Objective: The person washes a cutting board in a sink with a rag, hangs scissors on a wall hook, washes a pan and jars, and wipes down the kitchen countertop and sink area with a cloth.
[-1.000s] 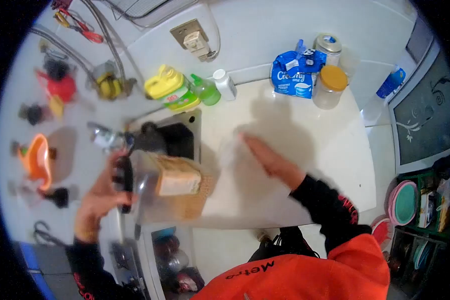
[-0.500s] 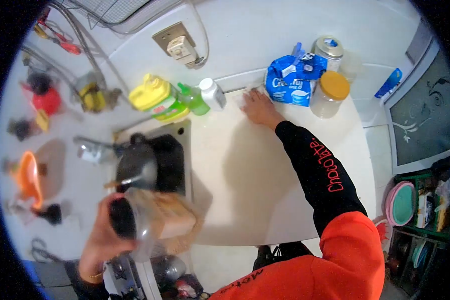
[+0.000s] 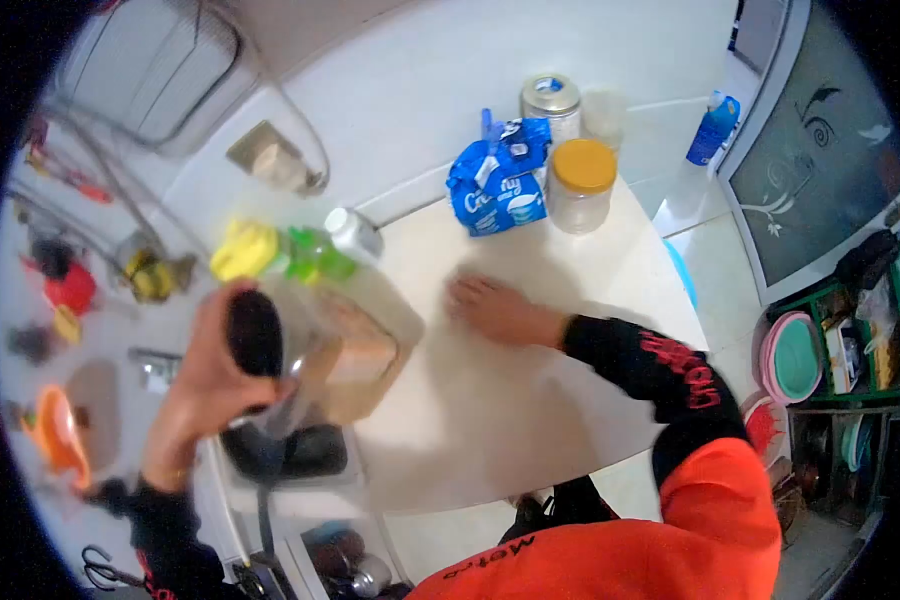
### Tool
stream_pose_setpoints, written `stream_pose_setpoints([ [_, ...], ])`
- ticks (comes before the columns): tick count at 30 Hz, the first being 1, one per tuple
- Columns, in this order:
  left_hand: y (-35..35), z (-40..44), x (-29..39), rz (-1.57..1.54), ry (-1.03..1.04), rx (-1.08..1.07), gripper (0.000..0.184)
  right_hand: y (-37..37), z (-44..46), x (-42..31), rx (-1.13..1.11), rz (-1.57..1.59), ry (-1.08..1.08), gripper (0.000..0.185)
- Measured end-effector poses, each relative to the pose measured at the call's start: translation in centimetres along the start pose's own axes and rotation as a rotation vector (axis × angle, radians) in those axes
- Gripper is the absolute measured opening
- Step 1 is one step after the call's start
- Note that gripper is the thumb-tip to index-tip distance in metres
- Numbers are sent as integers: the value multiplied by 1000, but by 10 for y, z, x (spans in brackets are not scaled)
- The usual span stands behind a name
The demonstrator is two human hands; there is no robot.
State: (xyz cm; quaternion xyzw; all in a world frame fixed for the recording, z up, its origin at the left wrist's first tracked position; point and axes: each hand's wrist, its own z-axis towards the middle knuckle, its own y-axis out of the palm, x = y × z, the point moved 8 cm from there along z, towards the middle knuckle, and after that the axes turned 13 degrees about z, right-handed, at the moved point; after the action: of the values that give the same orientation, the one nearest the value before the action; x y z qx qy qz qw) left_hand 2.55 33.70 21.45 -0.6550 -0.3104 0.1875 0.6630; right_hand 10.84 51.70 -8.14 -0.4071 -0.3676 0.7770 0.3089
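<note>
My left hand (image 3: 210,370) grips a clear jar (image 3: 305,345) by its black lid (image 3: 254,335). The jar is tilted on its side, held up over the left part of the counter and the sink, with light-brown contents (image 3: 360,345) inside; motion blurs it. My right hand (image 3: 500,308) lies palm down on the cream countertop (image 3: 450,430), fingers stretched out. Whether anything thin is under the palm, I cannot tell. Beyond it stand a crumpled blue packet (image 3: 498,195) and a clear jar with a yellow-orange lid (image 3: 582,180).
Along the wall are a white bottle (image 3: 354,235), a green bottle (image 3: 315,255), a yellow packet (image 3: 245,248) and a silver-lidded jar (image 3: 552,103). The dark sink (image 3: 290,455) is at left. Shelves with basins (image 3: 798,355) stand at right.
My right hand has slid back from the wall toward me. My left hand has raised the jar farther forward over the counter. The camera view has turned to the right.
</note>
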Motion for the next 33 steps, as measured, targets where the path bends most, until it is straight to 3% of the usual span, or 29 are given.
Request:
stream_pose_setpoints([
  [2, 1, 38, 19, 89, -1, -3, 90, -23, 44, 15, 281, -31, 105, 33],
  [4, 9, 78, 19, 33, -52, -24, 87, 26, 69, 59, 365, 469, 485, 30],
  [5, 13, 97, 17, 11, -81, -21, 86, 48, 72, 33, 165, 276, 231, 31],
  [7, 21, 131, 24, 33, -68, 5, 85, 33, 38, -29, -122, 277, -52, 35],
  [8, 29, 145, 36, -11, -63, -36, 86, 31, -2, -44, 136, 256, -158, 38],
  [9, 37, 160, 39, -19, -55, -33, 86, 25, -21, -56, -123, 195, -75, 43],
  [10, 47, 176, 37, 74, -57, 8, 87, 21, -48, -64, -239, 171, 19, 49],
  [13, 66, 205, 45, 181, -84, 69, 88, -2, -111, -63, -240, 287, 117, 54],
  [17, 106, 240, 28, 271, 27, -117, 90, -12, -120, -64, -204, 352, 128, 54],
  [19, 105, 248, 32, 424, 131, 54, 91, -21, -114, -61, -169, 483, 167, 55],
  [20, 97, 237, 63, 674, 295, 306, 91, -20, -113, -58, -169, 486, 173, 55],
  [21, 107, 240, 78, 669, 295, 299, 91, -21, -112, -56, -140, 516, 163, 56],
  [23, 120, 261, 111, 114, 312, 249, 86, -20, -112, -55, -122, 534, 153, 57],
  [25, 155, 279, 126, -19, 110, 26, 69, -28, -113, -54, -21, 568, 140, 53],
  [26, 165, 284, 124, -29, 110, 36, 69, -24, -115, -53, -31, 557, 139, 53],
  [28, 178, 294, 122, 126, 90, 120, 46, -15, -120, -49, -61, 486, 140, 46],
  [29, 177, 293, 122, 126, 95, 122, 46, -18, -125, -48, -58, 482, 142, 46],
  [31, 154, 275, 108, 19, 80, 246, 35, -27, -129, -38, 75, 505, 258, 38],
  [32, 141, 262, 101, -134, 54, 198, 30, -36, -125, -41, 86, 516, 255, 38],
  [33, 125, 245, 94, -289, 21, 146, 26, -50, -135, -12, 400, 1078, 667, 33],
])
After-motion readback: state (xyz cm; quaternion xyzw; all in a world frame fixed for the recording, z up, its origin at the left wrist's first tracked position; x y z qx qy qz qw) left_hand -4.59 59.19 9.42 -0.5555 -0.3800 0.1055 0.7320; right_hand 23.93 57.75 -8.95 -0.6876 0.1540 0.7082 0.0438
